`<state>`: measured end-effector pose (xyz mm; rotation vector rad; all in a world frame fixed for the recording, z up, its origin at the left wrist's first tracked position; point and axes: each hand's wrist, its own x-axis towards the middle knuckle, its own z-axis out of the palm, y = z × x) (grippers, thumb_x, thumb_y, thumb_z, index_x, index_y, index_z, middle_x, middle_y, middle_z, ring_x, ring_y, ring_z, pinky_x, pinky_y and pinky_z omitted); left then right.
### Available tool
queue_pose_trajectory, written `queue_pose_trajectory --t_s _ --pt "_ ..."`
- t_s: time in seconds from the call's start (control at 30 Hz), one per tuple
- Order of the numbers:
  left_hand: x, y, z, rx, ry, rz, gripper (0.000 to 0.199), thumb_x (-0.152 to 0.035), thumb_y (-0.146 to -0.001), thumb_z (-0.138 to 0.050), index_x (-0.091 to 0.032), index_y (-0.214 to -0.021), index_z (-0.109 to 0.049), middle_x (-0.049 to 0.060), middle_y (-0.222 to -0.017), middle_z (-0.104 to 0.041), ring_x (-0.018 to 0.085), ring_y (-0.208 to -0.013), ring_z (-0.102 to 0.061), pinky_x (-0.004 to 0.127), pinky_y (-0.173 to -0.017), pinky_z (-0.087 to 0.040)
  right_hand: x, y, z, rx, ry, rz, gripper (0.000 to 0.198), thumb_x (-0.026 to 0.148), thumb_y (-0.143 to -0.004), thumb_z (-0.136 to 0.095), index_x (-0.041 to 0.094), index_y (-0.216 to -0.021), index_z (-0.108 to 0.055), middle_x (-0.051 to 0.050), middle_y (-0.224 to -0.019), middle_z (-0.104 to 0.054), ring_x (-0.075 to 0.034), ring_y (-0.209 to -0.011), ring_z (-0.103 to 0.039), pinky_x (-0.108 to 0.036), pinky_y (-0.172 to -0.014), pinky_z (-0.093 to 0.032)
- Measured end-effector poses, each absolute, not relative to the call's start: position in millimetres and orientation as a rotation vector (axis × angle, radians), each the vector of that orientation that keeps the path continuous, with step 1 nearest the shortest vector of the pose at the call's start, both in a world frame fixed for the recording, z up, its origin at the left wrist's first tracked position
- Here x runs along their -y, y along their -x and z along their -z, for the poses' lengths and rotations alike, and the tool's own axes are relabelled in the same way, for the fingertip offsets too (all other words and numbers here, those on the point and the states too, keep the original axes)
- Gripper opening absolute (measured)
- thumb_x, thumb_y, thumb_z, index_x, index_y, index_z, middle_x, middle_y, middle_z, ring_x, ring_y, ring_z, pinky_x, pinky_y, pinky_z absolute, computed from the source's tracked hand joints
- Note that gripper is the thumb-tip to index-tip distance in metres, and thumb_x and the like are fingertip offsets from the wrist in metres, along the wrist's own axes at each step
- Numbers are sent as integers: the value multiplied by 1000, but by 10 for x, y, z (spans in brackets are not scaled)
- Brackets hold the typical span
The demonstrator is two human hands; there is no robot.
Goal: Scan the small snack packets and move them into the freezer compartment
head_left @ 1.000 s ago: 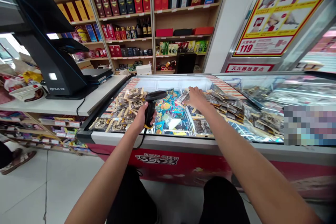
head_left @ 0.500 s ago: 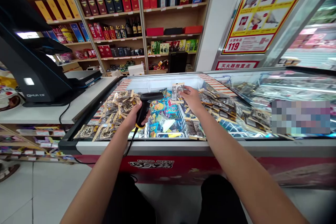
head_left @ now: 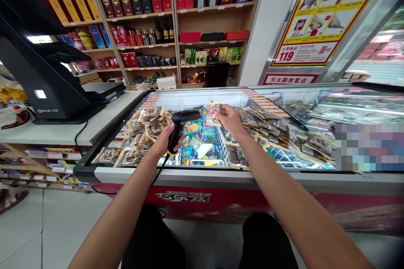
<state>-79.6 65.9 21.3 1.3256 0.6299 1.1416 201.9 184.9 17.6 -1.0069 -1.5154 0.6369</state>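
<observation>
My left hand (head_left: 167, 141) is wrapped round the handle of a black barcode scanner (head_left: 186, 115), whose head points right. A cable hangs from the handle's lower end. Between the fingers of my right hand (head_left: 230, 117) is a small food packet (head_left: 213, 113), held upright just right of the scanner's head and apart from it. Below both hands lies the glass top of a chest freezer (head_left: 280, 175). Similar packets are heaped on the left (head_left: 145, 132) and on the right (head_left: 268, 130). Through the glass between the heaps, blue packages (head_left: 205, 134) show in a white wire basket.
To the left, a black checkout scale (head_left: 47, 92) stands on a white counter (head_left: 75, 130). Shelves (head_left: 214, 8) of boxes and bottles rise behind the freezer. A red and yellow poster (head_left: 318, 21) is at the back right. Someone's foot (head_left: 12, 199) shows at the lower left.
The view has shifted slightly, so most things sit a little further right. Both hands keep their holds on the scanner and the packet, which stay close together.
</observation>
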Motion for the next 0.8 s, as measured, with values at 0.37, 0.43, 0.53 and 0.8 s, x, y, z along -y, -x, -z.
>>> queue_pose_trajectory --t_s 0.37,0.43,0.53,0.8 --pt "-656 790 -254 -609 -1268 -1176 66 -81 -84 -68 -17 -96 -58 -4 -61 -56 8 -36 -43 22 -39 -29 -1792 -1953 -212 1598 997 -623 33 42 -81 -69 18 -103 -73 -10 -101 -80 -27 -92 -74 -41 -87 -58" --pt "-668 792 -248 -607 -1260 -1180 66 -81 -84 -68 -17 -97 -58 -4 -61 -56 8 -35 -43 22 -39 -29 -1788 -1949 -216 1597 997 -626 34 42 -80 -69 18 -103 -73 -10 -100 -80 -27 -91 -74 -41 -86 -57" --pt "-683 795 -237 -601 -1266 -1195 64 -80 -85 -67 -17 -97 -58 -4 -61 -56 8 -36 -43 22 -39 -29 -1801 -1950 -200 1588 992 -629 33 42 -80 -69 18 -102 -72 -10 -99 -79 -27 -90 -74 -40 -86 -57" --pt "-699 823 -199 -582 -1233 -1209 60 -76 -89 -66 -17 -100 -60 -4 -62 -56 8 -37 -43 22 -40 -29 -1842 -1966 -153 1527 992 -644 28 42 -78 -77 20 -93 -68 -7 -91 -75 -24 -87 -70 -36 -81 -56"
